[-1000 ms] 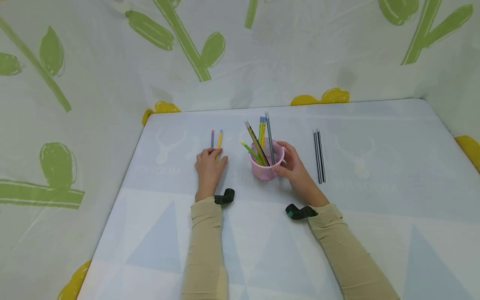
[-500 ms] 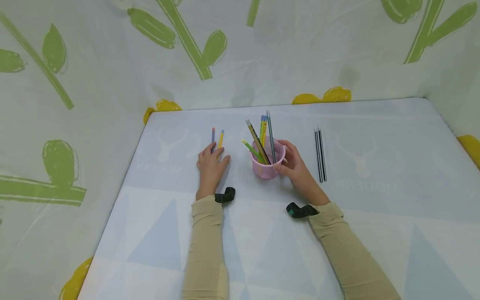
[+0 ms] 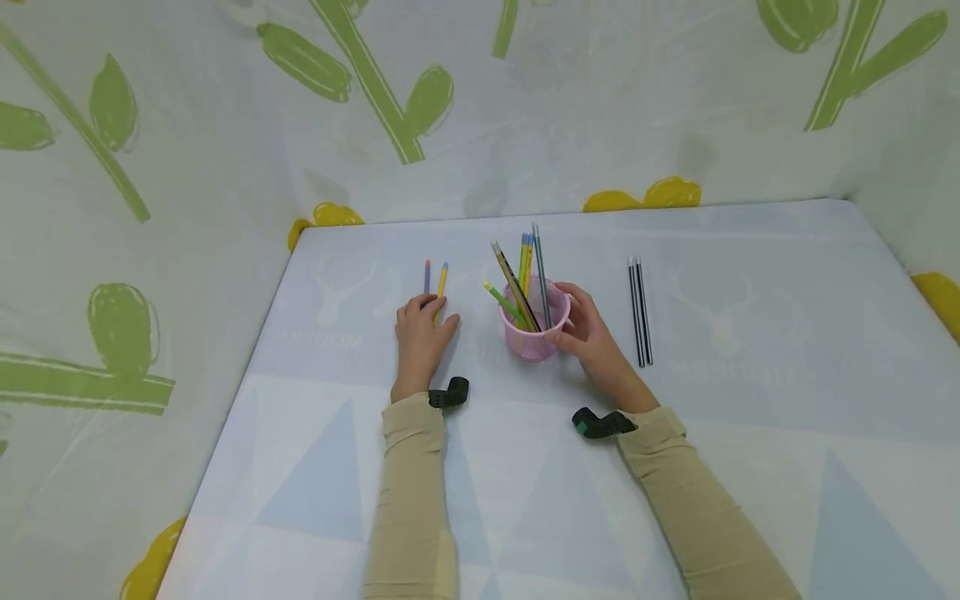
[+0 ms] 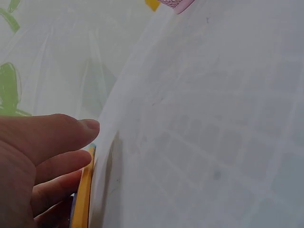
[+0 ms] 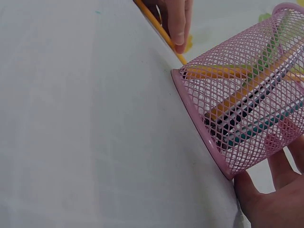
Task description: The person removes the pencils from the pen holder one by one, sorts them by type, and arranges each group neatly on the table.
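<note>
My left hand [image 3: 422, 337] lies over two pencils on the table, a yellow pencil [image 3: 442, 282] and a dark blue pencil [image 3: 427, 277] with a red end. In the left wrist view its fingertips touch the yellow pencil [image 4: 84, 194], while the thumb stays apart from it. The hand covers the pencils' near ends in the head view. My right hand [image 3: 596, 346] holds the side of a pink mesh pencil cup [image 3: 531, 344], thumb at the front and fingers behind. Several pencils [image 5: 249, 95] lean inside the upright cup, among them green, yellow, black-patterned and teal ones.
Several black-and-silver pencils [image 3: 640, 312] lie side by side to the right of the cup. The table [image 3: 517, 467] has a pale cloth with blue triangles. Behind it and at the left hangs a white sheet [image 3: 525, 125] with green leaf prints.
The left fingers shift slightly, reaching forward over the blue pencil and then drawing back; the two pencils have barely moved. The right hand stays on the cup.
</note>
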{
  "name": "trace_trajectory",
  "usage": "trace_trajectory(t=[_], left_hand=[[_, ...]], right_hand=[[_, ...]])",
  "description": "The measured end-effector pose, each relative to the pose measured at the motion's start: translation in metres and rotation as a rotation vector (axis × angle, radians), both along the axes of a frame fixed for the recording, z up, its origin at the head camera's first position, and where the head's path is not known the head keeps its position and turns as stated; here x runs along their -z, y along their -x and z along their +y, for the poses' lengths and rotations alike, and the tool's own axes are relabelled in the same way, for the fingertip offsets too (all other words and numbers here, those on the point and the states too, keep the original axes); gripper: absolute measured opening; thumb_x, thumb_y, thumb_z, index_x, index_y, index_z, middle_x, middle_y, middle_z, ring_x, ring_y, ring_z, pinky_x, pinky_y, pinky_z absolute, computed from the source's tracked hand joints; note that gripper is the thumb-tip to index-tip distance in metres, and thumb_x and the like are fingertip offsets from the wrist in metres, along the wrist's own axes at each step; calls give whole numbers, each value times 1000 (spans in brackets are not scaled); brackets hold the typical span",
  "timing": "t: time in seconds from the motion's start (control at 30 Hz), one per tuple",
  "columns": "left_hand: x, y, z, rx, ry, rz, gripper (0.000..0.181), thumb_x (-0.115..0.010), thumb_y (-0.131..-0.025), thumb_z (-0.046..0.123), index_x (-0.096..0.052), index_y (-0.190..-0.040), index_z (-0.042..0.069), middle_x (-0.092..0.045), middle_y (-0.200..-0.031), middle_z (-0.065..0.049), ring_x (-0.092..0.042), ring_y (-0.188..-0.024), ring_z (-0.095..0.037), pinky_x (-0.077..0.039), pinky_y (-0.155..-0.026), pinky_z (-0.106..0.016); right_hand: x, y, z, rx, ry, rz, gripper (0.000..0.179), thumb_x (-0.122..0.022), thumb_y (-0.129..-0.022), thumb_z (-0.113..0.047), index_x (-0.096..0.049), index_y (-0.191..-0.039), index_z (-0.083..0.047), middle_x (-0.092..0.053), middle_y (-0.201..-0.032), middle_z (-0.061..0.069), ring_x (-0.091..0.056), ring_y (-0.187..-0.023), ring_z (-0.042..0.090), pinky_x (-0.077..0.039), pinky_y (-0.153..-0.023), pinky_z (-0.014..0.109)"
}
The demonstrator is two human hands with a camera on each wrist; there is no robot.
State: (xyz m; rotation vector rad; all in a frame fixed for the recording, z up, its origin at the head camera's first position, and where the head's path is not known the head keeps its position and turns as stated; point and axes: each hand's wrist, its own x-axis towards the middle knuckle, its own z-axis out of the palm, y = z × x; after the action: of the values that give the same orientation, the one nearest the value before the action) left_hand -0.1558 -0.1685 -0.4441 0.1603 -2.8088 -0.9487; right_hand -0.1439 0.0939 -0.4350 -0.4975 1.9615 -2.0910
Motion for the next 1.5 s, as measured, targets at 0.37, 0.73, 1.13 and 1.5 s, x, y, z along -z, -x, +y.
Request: trace_trajectory(t=[0.37,0.73,1.13,1.5], left_hand=[[-1,-1,1,-9,-54,38,39,-60,-83,33,-58,-118,15,-41,-130,-5,-29,-117,-28,-26,-95,-43],[-6,-1,5,29,-399,223,28,-54,-88,34,-62,-109,17,-61,-102,6,-55,-91,-7,-45,-78,-24],[-11,-4,23,178,-594,84,35,-53,-86,44,-62,-110,20,-63,-100,5,-59,-89,-10,-47,-78,-28],[-44,-19,35,351,-598,-24,33,-56,-87,29,-58,-116,13,-60,-110,1,-54,-101,-10,-42,-88,-29]], right_hand=[[-15,-10,-2,11,-31,-14,63,-52,-87,-4,-21,-137,-26,-21,-145,5,-20,-132,22,-20,-103,45],[-11,-7,-2,1,-34,-6,63,-52,-88,-5,-20,-138,-26,-21,-145,4,-20,-132,22,-20,-103,45],[2,-3,-2,11,-33,-15,65,-56,-87,-13,-20,-138,-27,-23,-144,-3,-23,-131,19,-22,-102,46],[-14,-9,-2,1,-44,5,64,-52,-88,-7,-18,-139,-23,-20,-146,3,-21,-131,22,-23,-102,46]])
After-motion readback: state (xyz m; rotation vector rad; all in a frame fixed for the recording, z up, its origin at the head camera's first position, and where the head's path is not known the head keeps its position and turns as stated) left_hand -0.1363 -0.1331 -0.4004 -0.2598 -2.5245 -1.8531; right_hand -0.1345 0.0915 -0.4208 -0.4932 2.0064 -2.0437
